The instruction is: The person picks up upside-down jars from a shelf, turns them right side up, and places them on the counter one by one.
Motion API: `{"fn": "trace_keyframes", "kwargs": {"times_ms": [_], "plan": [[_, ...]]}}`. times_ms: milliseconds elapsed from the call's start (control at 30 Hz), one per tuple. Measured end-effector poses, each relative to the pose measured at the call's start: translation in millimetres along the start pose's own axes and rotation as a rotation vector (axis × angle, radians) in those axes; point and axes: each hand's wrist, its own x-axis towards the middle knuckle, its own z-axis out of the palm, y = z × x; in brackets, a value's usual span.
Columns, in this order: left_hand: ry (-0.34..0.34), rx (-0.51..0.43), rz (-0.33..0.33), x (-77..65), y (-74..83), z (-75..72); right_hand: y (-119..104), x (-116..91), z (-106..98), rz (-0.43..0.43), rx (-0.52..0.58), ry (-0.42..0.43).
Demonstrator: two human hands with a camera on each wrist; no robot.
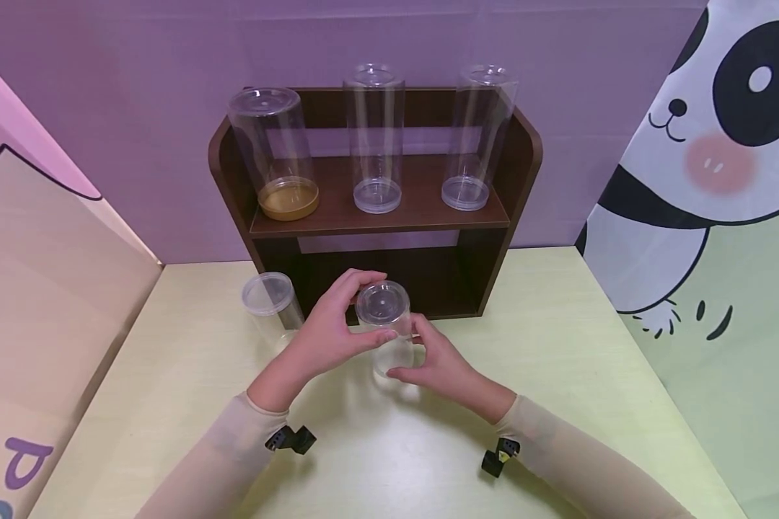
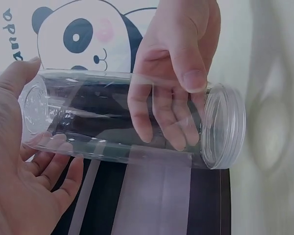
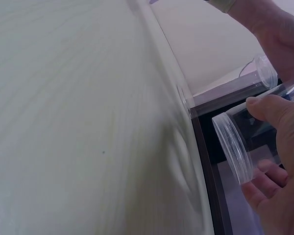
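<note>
Both hands hold a clear plastic jar (image 1: 394, 353) in front of the shelf, its transparent screw lid (image 2: 225, 128) facing down toward the table. Around the upper end, the base, curl the fingers and thumb of my left hand (image 1: 327, 331). Lower down, my right hand (image 1: 444, 364) grips the side just above the lid, thumb in front and fingers behind. The right wrist view shows this lid over the tabletop, with a shadow beneath. Left of my left hand stands another clear jar (image 1: 269, 295), lid on top, partly hidden by that hand.
A dark brown two-tier shelf (image 1: 376, 232) stands against the purple backdrop. On its upper tier, three tall clear jars stand lid down: one with a gold lid (image 1: 288, 202), two with clear lids (image 1: 377, 198). The pale table (image 1: 389, 461) extends in front, between printed side panels.
</note>
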Motion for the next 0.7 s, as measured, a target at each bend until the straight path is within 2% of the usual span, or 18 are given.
{"fn": "trace_keyframes", "kwargs": {"times_ms": [367,700], "plan": [[0.017,0.035,0.018,-6.6,-8.5,-11.3,5.3,0.8,-17.5,-0.114,-0.112,-0.007],[-0.040,0.032,-0.010,-18.8,-20.5,-23.6,5.9,-2.0,-47.7,-0.127,-0.191,-0.068]]}}
